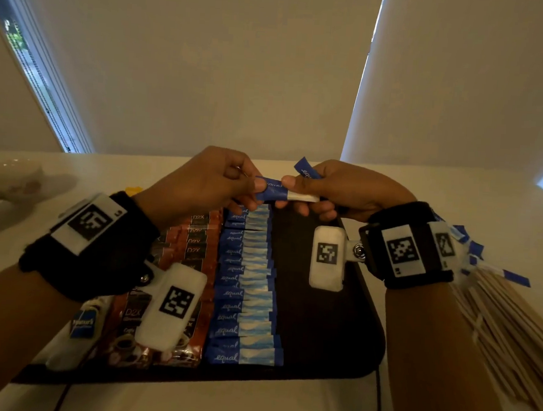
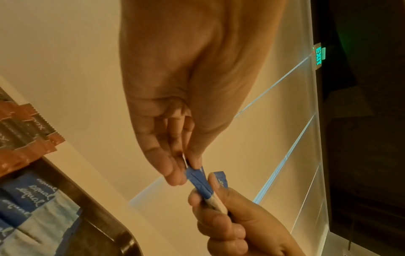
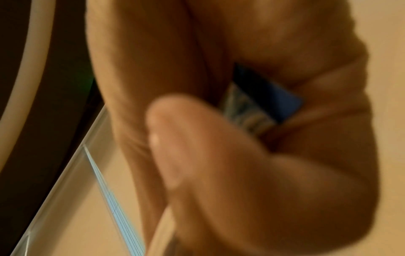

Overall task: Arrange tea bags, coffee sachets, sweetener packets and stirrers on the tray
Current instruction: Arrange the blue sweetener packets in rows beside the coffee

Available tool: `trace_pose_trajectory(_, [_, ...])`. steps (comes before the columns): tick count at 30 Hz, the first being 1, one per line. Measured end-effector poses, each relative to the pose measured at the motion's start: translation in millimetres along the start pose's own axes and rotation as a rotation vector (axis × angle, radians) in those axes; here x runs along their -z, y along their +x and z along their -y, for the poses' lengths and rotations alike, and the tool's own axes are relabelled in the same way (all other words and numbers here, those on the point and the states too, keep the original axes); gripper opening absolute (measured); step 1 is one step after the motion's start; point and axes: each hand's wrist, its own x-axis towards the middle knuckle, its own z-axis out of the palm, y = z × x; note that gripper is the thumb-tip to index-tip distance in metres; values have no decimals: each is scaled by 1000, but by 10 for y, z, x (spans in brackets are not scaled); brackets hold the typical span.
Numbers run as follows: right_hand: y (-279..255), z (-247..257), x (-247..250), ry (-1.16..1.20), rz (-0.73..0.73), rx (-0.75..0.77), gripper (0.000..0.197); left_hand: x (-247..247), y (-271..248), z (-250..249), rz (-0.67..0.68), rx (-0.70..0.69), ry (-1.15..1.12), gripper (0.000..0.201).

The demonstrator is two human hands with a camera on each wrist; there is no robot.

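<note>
Above the far end of the dark tray (image 1: 325,335), both hands meet over one blue-and-white sweetener packet (image 1: 277,191). My left hand (image 1: 201,182) pinches its blue end between thumb and fingers (image 2: 173,175). My right hand (image 1: 338,190) grips the white end of that sweetener packet (image 2: 203,188) and holds a second blue packet (image 1: 305,169) sticking up behind the thumb. On the tray lie a column of blue sweetener packets (image 1: 246,286), a column of brown coffee sachets (image 1: 177,263) to its left, and tea bags (image 1: 81,324) at the left edge. Wooden stirrers (image 1: 507,331) lie in a heap right of the tray.
Loose blue sweetener packets (image 1: 470,252) lie by my right wrist on the white table (image 1: 455,191). White cups (image 1: 8,179) stand at the far left. A dark cable (image 1: 379,402) runs off the tray's near right corner. The tray's right half is bare.
</note>
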Motion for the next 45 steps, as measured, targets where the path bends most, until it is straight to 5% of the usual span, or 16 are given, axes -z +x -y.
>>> trace_pose_trajectory(7, [-8,8,28,29,-106,22,14,-5,-12,-27,0,100,-249,16])
trace_pose_trajectory(15, [16,15,-1,-23,-115,36,13,52,21,-42,-84,-37,170,7])
trace_pose_trajectory(19, [23,3,30,12,-161,57,12,140,62,-26,-33,-10,187,6])
trace_pose_trajectory(25, [106,8,-72,-14,-193,47,13,94,240,-53,40,-173,427,6])
trace_pose_trajectory(33, [-19,-97,201,61,-407,-9,10,191,723,69,324,47,833,6])
trace_pose_trajectory(45, [-111,-146,370,97,-413,-5,14,8,968,455,511,181,810,9])
